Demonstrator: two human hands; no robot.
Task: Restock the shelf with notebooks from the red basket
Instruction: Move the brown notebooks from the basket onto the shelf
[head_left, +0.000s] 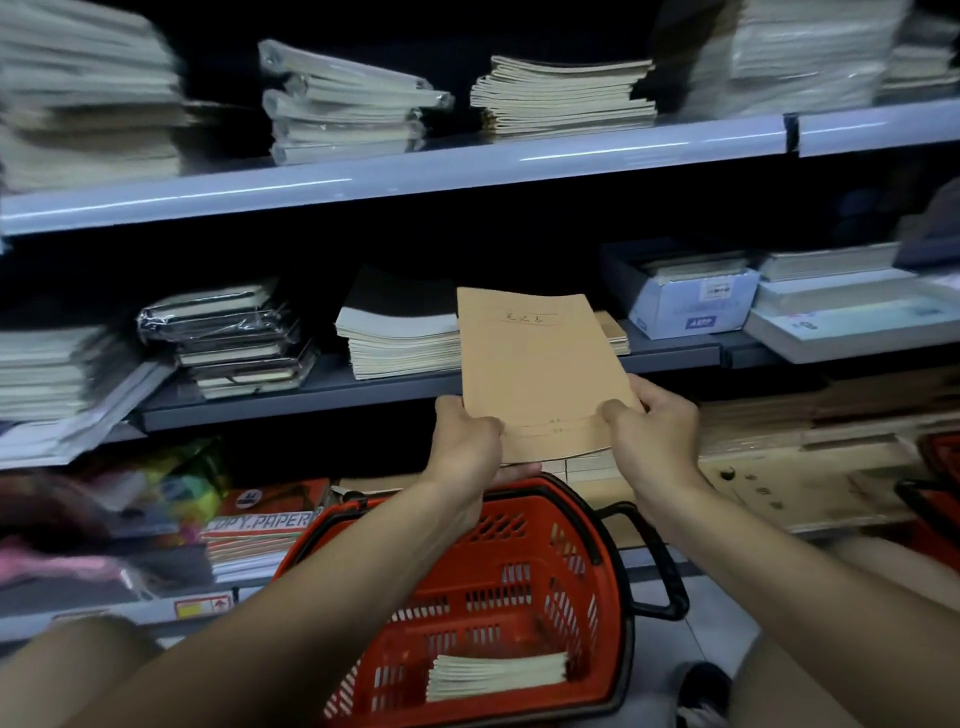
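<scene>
A stack of tan-covered notebooks (535, 364) is held up in front of the middle shelf (291, 400). My left hand (467, 441) grips its lower left corner from below, and my right hand (654, 431) grips the lower right edge. Below my forearms stands the red basket (587, 561), with a small pile of notebooks (498, 675) lying inside near its front. On the shelf just behind the held stack lies a pile of similar notebooks (400, 348), and a tan pile (613, 332) peeks out to the right.
Wrapped dark notebooks (234, 338) sit left on the middle shelf, a blue-white box (691, 306) right. The upper shelf (415, 171) carries several paper stacks. Copy paper packs (260, 530) lie low on the left. Another red basket (935, 483) shows at the right edge.
</scene>
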